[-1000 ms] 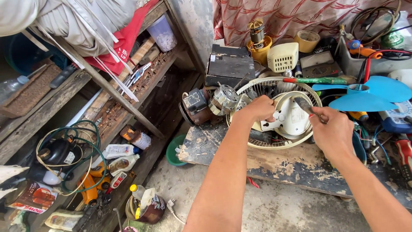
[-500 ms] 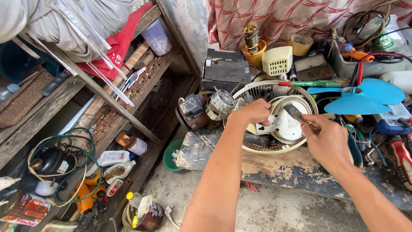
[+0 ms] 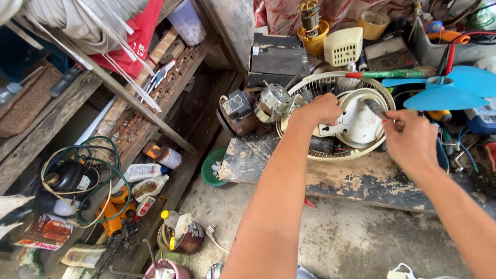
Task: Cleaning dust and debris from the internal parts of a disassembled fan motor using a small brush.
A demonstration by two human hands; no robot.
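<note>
My left hand (image 3: 319, 110) grips the side of a white fan motor housing (image 3: 356, 124) that lies inside a cream wire fan guard (image 3: 330, 153) on a worn low table (image 3: 361, 178). My right hand (image 3: 411, 139) is closed around a slim tool (image 3: 376, 109) whose tip rests on the top of the housing. A bare fan motor (image 3: 274, 101) with a shaft lies just left of my left hand. A blue fan blade (image 3: 447, 88) sits to the right, behind my right hand.
A dark box (image 3: 276, 59), a cream grille part (image 3: 343, 46) and a yellow cup (image 3: 312, 31) stand behind the guard. Wooden shelves on the left hold bottles, a green hose (image 3: 77, 170) and cans. A green bowl (image 3: 212, 168) lies under the table edge.
The view has shifted a little and moved closer. Both hands stay on the housing; the right hand with the tool has shifted slightly across its top.
</note>
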